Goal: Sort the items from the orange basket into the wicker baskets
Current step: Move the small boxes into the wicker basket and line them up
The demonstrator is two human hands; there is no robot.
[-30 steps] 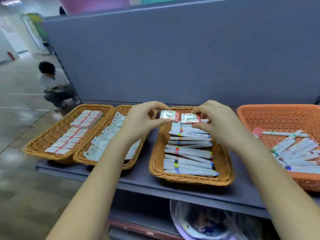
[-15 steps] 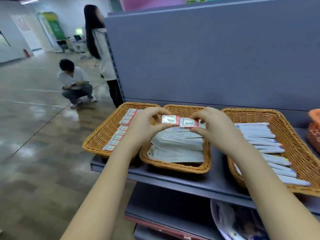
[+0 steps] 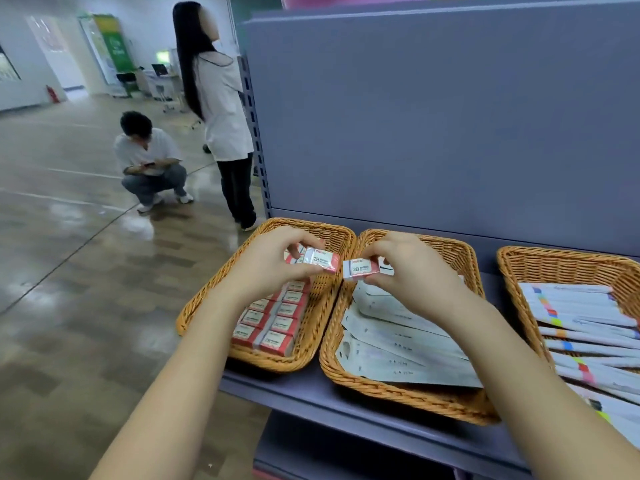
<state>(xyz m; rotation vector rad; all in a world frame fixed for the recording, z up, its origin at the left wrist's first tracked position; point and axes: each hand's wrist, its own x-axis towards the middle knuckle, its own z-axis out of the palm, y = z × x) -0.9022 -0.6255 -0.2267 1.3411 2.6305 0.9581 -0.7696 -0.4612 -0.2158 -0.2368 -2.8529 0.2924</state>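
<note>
My left hand point(image 3: 273, 263) pinches a small pink-and-white 2B eraser point(image 3: 322, 259) above the leftmost wicker basket point(image 3: 211, 303), which holds rows of the same erasers. My right hand point(image 3: 412, 271) pinches a second eraser point(image 3: 360, 269) over the rim between that basket and the middle wicker basket point(image 3: 460, 258), which is filled with flat white packets. The two erasers are a little apart. A third wicker basket point(image 3: 512, 268) at the right holds white marker pens with coloured bands. The orange basket is out of view.
The baskets stand on a grey-blue shelf point(image 3: 311, 386) with a tall back panel point(image 3: 433, 116). To the left, on the shiny floor, one person crouches point(image 3: 149, 161) and another stands point(image 3: 221, 109) by the shelf's end.
Both hands, each with an eraser, have shifted left from above the marker basket to the eraser basket. The erasers, held end to end before, are now separated. The view swung left.
</note>
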